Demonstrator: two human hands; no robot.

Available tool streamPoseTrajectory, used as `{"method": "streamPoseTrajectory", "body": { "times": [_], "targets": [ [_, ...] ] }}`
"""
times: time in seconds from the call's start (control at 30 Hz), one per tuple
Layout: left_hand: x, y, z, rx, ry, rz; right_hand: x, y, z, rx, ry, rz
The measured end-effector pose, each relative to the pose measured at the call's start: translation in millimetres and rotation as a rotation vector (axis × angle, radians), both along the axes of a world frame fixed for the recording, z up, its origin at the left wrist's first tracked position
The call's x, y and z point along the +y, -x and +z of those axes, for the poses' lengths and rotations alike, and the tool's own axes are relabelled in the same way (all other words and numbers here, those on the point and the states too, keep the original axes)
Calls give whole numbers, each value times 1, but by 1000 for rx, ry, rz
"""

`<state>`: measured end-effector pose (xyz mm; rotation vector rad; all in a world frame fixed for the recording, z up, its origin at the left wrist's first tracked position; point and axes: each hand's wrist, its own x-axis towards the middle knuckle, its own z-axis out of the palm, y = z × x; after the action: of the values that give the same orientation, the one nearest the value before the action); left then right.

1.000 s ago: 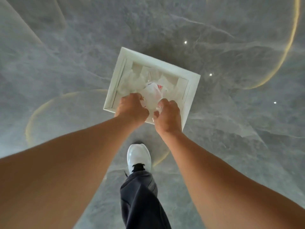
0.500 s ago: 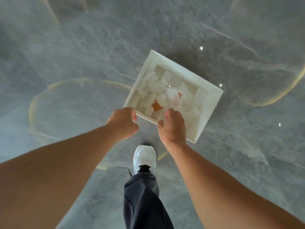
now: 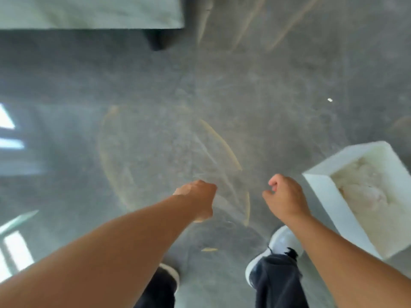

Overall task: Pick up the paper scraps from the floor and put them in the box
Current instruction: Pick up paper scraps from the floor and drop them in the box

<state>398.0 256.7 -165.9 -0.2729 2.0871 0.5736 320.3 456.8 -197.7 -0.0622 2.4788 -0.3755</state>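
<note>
Head view, blurred by motion. The white box (image 3: 329,196) stands on the grey marbled floor (image 3: 155,96) at the right edge of the frame, cut off on its far side, with one corner turned toward the hands. It is an open-topped rectangular box with thick white walls, and it is filled with a pale, crumpled heap of paper scraps (image 3: 373,192), off-white and without sharp outline in the blur. The right hand (image 3: 284,196) hangs just beside the box, on its left and apart from its near wall; the fingers curl loosely inward and nothing shows between them. The left hand (image 3: 198,198) lies farther left of the box, well apart from it, curled into a loose fist seen from the back; whether it holds anything cannot be told. Both forearms reach forward over the floor. Below the right hand, nearer than the box, a white shoe (image 3: 282,243) and a dark trouser leg (image 3: 278,283) stand on the floor. Far beyond the box, toward the upper left, sits a pale furniture edge (image 3: 89,12).
</note>
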Motion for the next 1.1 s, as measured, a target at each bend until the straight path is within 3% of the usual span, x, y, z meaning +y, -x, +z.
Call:
{"method": "streamPoseTrajectory", "body": {
  "times": [0.27,0.43,0.57,0.87,1.1],
  "targets": [
    [-260,-187,54,60,146,434,-329,-135,40,-17,133,505],
    [-365,-304,63,96,236,674,-498,-236,62,-31,189,757],
    [-423,-387,65,33,269,860,-572,-307,75,-58,202,900],
    [-518,-514,57,-46,288,1057,-677,-390,65,-107,2,1189],
    [-647,-561,9,-90,303,1257,-799,-450,21,-255,-86,1190]
  ]
}}
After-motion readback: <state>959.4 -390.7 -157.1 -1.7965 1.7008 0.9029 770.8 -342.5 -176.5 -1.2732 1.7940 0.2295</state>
